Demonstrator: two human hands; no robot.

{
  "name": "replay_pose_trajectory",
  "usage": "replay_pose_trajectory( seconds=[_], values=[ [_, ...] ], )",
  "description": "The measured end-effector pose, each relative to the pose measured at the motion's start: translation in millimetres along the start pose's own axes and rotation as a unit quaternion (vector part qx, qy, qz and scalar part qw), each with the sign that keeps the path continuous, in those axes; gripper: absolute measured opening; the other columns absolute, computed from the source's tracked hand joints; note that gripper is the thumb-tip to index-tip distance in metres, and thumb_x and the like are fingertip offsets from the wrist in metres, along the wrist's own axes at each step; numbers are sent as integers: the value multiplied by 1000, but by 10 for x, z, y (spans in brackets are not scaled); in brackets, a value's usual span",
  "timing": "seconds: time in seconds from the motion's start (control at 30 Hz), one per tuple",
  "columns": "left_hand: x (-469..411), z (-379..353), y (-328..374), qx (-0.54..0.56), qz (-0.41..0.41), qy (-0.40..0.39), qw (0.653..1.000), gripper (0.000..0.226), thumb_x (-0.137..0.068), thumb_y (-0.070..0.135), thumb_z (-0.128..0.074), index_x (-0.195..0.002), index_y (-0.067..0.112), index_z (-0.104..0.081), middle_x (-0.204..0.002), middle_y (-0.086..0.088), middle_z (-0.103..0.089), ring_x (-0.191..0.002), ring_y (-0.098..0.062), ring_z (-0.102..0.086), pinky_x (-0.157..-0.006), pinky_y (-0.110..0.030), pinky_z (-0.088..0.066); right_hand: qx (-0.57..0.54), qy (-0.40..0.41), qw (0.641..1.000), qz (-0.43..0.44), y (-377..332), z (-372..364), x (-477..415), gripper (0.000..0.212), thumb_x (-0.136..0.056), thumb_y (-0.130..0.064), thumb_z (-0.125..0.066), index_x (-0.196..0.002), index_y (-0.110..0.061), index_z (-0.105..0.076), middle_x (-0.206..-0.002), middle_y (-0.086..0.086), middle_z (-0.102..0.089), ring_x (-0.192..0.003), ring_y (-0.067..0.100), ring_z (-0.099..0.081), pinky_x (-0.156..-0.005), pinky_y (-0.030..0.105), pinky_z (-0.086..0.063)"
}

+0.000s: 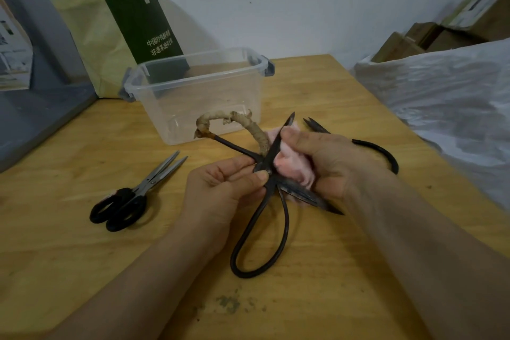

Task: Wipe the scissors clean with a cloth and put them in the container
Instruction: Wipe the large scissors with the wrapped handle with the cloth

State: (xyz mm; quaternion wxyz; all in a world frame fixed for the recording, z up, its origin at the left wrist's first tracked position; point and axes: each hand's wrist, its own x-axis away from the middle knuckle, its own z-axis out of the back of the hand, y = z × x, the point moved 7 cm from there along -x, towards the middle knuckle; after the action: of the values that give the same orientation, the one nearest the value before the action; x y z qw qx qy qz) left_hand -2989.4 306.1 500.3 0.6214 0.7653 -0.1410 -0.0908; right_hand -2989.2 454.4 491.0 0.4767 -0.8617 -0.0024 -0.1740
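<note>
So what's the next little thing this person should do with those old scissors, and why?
Probably slide the pink cloth in the right hand along the raised blade toward its tip. The left hand pinches the open black scissors at the pivot, the cloth is pressed on that blade, and the container looks empty, so wiping seems unfinished.

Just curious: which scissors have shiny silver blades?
The small plastic-handled scissors at the left; the held pair and the pair behind it are dark metal throughout.

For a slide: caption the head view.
Left hand pinches iron scissors at the pivot; right hand presses pink cloth on a blade.
</note>
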Motion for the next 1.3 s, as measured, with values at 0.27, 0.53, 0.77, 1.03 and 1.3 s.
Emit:
replay_pose_trajectory(
  seconds=[0.27, 0.53, 0.77, 1.03, 1.3],
  values=[
    [26, -69, -19, -15, 9, -22, 1000, 30, -75, -8, -65, -103, 4, -68, -90, -8, -75, -75, -14, -72, -59, -18, -56, -66, 54, 995, 48, -144, 131, -123, 48, -55, -11, -76, -101, 0, -68, -96, 21, -71, -80, 29, -70, -74, 43, -57],
    [-9, -15, 3, -2, 8, -3, 1000, 37, -70, -7, -68, -106, -1, -66, -88, -10, -75, -74, -16, -72, -55, -18, -54, -14, 64, 996, 56, -118, 106, -96, 24, -70, -8, -75, -90, 4, -67, -71, 18, -69, -52, 24, -65, -48, 33, -54],
    [-6, -5, -10, 3, 17, 7, 1000, 36, -69, -7, -69, -105, -3, -67, -87, -12, -74, -70, -16, -71, -54, -19, -55, 18, 20, 999, 23, -53, 69, -74, 30, -70, -13, -74, -95, 3, -68, -63, 15, -65, -45, 20, -60, -45, 28, -50],
    [19, -24, -40, 2, 28, 6, 1000, 41, -67, -7, -70, -108, -4, -66, -93, -15, -73, -75, -19, -72, -54, -18, -53, 2, 76, 996, 47, -155, 166, -128, 21, -76, -14, -74, -89, 1, -67, -81, 20, -70, -63, 28, -68, -59, 42, -58],
    [8, -8, -38, 5, 30, 10, 1000, 41, -68, -8, -70, -108, -3, -66, -93, -15, -74, -75, -21, -72, -55, -19, -54, 22, 80, 995, 62, -143, 120, -128, 17, -81, -13, -71, -81, 2, -64, -66, 19, -64, -47, 24, -60, -50, 38, -54]
  ],
)
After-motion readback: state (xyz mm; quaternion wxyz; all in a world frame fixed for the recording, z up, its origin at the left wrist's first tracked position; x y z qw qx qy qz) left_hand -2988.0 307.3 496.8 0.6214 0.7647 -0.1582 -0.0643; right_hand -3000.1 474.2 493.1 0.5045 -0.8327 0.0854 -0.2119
